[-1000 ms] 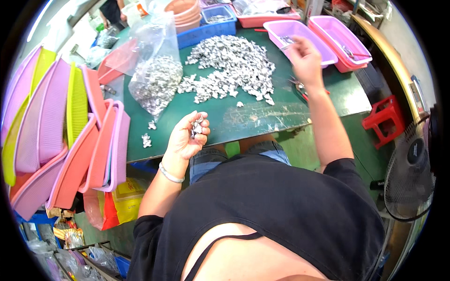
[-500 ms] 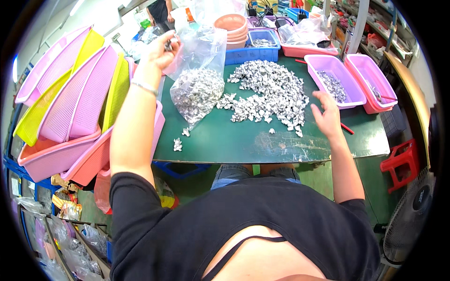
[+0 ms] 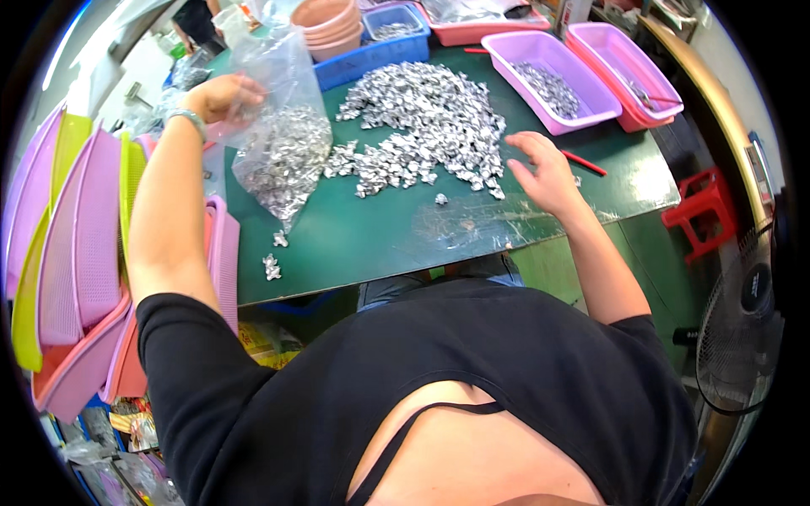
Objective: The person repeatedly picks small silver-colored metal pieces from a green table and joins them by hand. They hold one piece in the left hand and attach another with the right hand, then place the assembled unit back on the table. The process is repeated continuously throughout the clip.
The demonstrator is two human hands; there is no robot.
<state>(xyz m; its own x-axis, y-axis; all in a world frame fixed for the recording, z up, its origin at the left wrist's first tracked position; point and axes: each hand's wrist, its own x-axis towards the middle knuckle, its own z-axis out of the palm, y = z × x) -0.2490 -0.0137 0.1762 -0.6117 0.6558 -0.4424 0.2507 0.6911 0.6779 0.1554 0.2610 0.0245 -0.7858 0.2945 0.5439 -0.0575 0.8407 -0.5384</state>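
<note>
Over at the worktop's (image 3: pixel 363 244) left side, L hand (image 3: pixel 229 97) is up by the clear plastic bag (image 3: pixel 294 88), fingers blurred near the film; can't tell if they're clamped on anything. Bag's fat w/ silver pcs (image 3: pixel 287 169), prob. parked beside the silver heap (image 3: pixel 426 126) so both are in easy reach. R hand (image 3: pixel 540 173) hangs just beside the heap's right edge, thumb & fingers apart, nothing visible btwn; heap lies left of those fingertips, touching or not, can't be sure. Prob. heaped centrally so either hand gets at it. Lilac tray (image 3: pixel 595 101) w/ small metal parts (image 3: pixel 548 88) sits beyond R hand, likely kept handy that side. Red bar (image 3: pixel 584 163) lies just right of it. Two loose pcs (image 3: pixel 271 267) lie by the bag's pointed corner, well apart from L fingers.
</note>
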